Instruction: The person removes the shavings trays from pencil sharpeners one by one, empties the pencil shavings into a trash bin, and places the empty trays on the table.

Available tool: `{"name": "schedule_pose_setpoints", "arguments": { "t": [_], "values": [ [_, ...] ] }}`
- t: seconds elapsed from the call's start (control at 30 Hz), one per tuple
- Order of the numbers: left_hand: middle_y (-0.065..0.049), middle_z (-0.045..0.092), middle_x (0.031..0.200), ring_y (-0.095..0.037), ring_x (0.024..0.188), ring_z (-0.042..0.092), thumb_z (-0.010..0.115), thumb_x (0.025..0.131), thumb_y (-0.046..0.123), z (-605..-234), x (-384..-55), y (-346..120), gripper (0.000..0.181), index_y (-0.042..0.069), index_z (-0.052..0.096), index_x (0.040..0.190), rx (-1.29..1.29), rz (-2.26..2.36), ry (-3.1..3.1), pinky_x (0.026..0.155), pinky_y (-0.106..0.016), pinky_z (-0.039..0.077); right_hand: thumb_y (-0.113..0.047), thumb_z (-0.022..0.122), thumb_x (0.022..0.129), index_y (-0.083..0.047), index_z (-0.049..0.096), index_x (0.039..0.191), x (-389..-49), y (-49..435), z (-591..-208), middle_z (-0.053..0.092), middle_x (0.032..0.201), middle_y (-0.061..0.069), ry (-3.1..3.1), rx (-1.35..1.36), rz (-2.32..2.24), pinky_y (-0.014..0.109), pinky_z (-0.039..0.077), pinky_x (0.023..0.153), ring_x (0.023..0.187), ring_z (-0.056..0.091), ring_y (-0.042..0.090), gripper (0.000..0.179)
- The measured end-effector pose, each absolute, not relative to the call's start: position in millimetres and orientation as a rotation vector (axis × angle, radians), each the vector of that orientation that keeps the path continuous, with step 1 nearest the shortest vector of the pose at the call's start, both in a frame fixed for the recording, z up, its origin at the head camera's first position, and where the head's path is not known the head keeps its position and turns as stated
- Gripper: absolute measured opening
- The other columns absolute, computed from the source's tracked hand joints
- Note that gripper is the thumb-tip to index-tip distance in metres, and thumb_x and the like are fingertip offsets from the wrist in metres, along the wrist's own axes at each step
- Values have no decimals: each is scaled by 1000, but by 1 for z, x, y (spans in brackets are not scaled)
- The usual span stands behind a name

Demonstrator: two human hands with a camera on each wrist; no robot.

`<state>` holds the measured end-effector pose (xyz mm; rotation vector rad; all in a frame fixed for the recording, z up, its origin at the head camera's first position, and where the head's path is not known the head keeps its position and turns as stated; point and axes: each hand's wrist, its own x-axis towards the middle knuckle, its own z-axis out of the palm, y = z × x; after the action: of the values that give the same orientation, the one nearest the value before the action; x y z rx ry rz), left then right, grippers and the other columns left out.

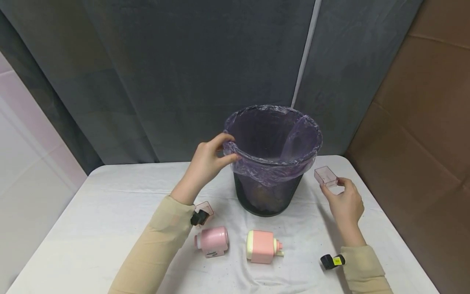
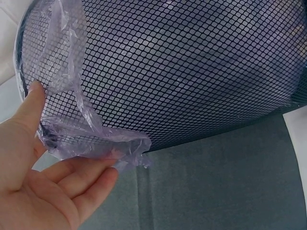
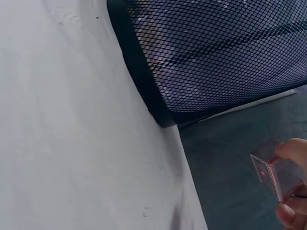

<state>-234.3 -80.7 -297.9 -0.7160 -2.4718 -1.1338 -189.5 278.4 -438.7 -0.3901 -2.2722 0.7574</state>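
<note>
A black mesh trash bin (image 2: pixel 201 62) stands upright on the table. A translucent purple trash bag (image 1: pixel 269 171) lines it, folded outward over the rim. At the rim's left side my left hand (image 1: pixel 207 159) pinches the bag's edge between thumb and fingers. In the left wrist view, the bag's loose edge (image 2: pixel 127 139) lies over the fingertips. To the right of the bin, my right hand (image 1: pixel 345 204) holds a small clear pink plastic box (image 1: pixel 325 176) by its near end, thumb on one side and fingers on the other.
Another clear pinkish box (image 1: pixel 205 207) lies on the white-covered table (image 1: pixel 121 204), partly hidden behind the left wrist's black device. A pink bottle (image 1: pixel 214 241) and a coral-and-yellow bottle (image 1: pixel 262 246) lie sideways in front of the bin. A dark curtain (image 1: pixel 205 61) hangs behind; a brown panel (image 1: pixel 422 122) borders the right.
</note>
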Motion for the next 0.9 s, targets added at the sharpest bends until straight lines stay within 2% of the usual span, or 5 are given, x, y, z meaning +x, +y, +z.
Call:
{"name": "schedule_pose_setpoints", "arguments": {
  "t": [0.9],
  "values": [
    [-6,67,111,-28,105,63,77,82,24,-296,-233,-81,38,15,62,116,-707,-1141,-2482,90,-45,48,-39,74,81,0,61,114,-188,284,-470,65,109,18,-2363,-501,867,54,44,68,95,59,43,52]
  ]
}}
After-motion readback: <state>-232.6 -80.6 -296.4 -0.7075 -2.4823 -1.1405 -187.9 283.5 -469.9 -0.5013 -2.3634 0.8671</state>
